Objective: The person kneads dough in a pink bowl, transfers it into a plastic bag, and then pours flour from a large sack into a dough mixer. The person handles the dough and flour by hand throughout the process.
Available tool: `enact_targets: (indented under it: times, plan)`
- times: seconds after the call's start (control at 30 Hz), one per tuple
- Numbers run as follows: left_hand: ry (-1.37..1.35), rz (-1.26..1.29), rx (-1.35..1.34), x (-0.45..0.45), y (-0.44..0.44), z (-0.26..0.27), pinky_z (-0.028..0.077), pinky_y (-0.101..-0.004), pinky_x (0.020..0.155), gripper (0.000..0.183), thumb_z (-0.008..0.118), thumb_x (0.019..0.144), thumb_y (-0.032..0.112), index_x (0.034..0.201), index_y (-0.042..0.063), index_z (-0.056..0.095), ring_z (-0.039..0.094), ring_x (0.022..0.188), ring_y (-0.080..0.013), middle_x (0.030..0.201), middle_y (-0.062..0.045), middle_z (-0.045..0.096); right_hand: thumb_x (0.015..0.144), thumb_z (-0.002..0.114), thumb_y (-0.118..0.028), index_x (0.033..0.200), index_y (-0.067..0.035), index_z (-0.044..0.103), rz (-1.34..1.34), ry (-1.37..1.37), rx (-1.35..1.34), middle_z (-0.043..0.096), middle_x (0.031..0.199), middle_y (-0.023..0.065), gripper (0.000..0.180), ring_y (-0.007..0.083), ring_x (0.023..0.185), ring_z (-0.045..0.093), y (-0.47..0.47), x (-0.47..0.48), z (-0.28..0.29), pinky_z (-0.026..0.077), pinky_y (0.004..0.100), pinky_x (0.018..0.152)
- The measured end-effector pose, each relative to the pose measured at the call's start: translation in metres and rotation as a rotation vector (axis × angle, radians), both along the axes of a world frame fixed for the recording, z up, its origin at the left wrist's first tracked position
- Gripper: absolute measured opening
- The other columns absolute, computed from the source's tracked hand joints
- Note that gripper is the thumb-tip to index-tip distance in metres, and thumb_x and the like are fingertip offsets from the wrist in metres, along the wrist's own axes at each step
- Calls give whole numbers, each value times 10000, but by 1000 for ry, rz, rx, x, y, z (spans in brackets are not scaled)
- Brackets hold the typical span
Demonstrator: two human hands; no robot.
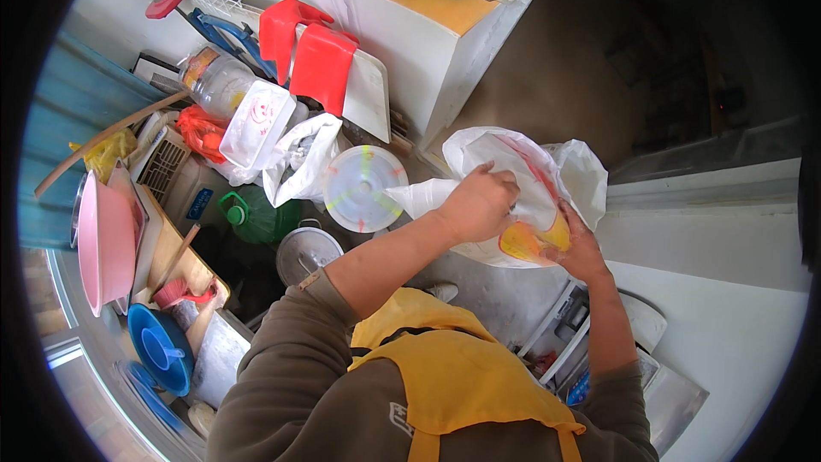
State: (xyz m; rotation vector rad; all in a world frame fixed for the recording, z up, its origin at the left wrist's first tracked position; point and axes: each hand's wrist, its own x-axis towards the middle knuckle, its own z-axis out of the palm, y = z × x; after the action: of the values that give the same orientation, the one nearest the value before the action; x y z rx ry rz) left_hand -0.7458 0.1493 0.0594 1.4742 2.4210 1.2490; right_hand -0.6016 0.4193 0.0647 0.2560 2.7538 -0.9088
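Note:
A white plastic sack [494, 141] with red and yellow printing hangs in front of me, its mouth spread and its sides crumpled. My right hand [580, 247] grips its right side near the yellow printed part, thumb towards the mouth. Across the mouth lies my left hand [484, 202], fingers curled in on the sack's plastic; the fingertips are partly hidden. A pointed flap of the sack sticks out to the left below my left wrist. What the sack holds cannot be seen.
Left of the sack stands a round lidded plastic bucket [365, 189], beside an open white bag [304, 154] and a metal pot lid [310, 253]. A green jug [263, 215] sits behind. A white counter [410, 32] rises ahead. Open drawers [558, 333] are at lower right.

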Motion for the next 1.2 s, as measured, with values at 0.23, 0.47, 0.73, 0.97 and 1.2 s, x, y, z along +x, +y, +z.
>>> enact_targets:
  times: [0.23, 0.47, 0.73, 0.97, 1.2]
  plan:
    - [-27, 52, 28, -17, -39, 15, 498, -495, 1012, 396, 828, 726, 141, 1046, 21, 629, 658, 949, -369, 923, -115, 651, 858, 681, -83, 1184, -57, 698, 205, 87, 170, 733, 1024, 217, 328, 442, 959, 682, -2, -21, -14, 548, 511, 875]
    - [10, 566, 134, -20, -96, -10, 370, -504, 1172, 1053, 951, 717, 298, 1545, -8, 378, 436, 1412, -437, 1521, -249, 465, 969, 672, -139, 1155, -1, 720, -234, 89, -72, 756, 981, 193, 237, 303, 879, 725, -10, -16, -1, 566, 398, 821]
    - [-1158, 344, 459, -6, -105, -82, 280, -430, 1246, 1068, 849, 834, 321, 1643, -13, 238, 386, 1495, -313, 1631, -191, 396, 1003, 715, -93, 1312, -18, 681, -393, 123, -790, 727, 1225, 24, 319, 133, 1089, 653, -14, -5, 18, 520, 310, 970]
    - [-1596, -210, 597, -60, -93, -95, 417, -409, 1168, 866, 812, 866, 320, 1562, 8, 404, 559, 1359, -262, 1471, -143, 588, 886, 705, 47, 1390, 0, 602, -603, 4, -1280, 698, 1291, 108, 517, 267, 1166, 683, 11, -4, 34, 549, 399, 998]
    - [-1880, -390, 562, -72, -54, -122, 512, -450, 1097, 589, 690, 961, 251, 1449, -50, 552, 671, 1228, -314, 1369, -185, 676, 842, 639, 46, 1333, 56, 620, -474, 5, -1499, 712, 1280, 190, 491, 339, 1141, 711, 32, -1, 25, 583, 432, 992]
